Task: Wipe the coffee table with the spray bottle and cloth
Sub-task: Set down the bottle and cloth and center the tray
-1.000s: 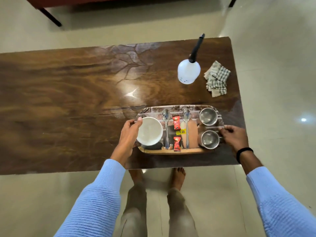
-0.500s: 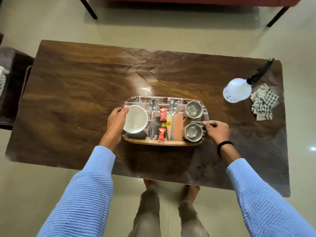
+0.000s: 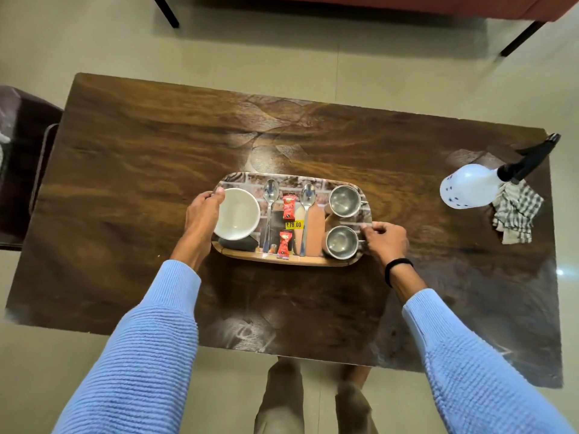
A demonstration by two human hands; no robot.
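My left hand (image 3: 202, 219) and right hand (image 3: 387, 239) grip opposite ends of tray (image 3: 282, 260), mid coffee table (image 3: 156, 158). Spray bottle (image 3: 466, 186) and cloth (image 3: 517, 214) at far right corner; right hand nearer.
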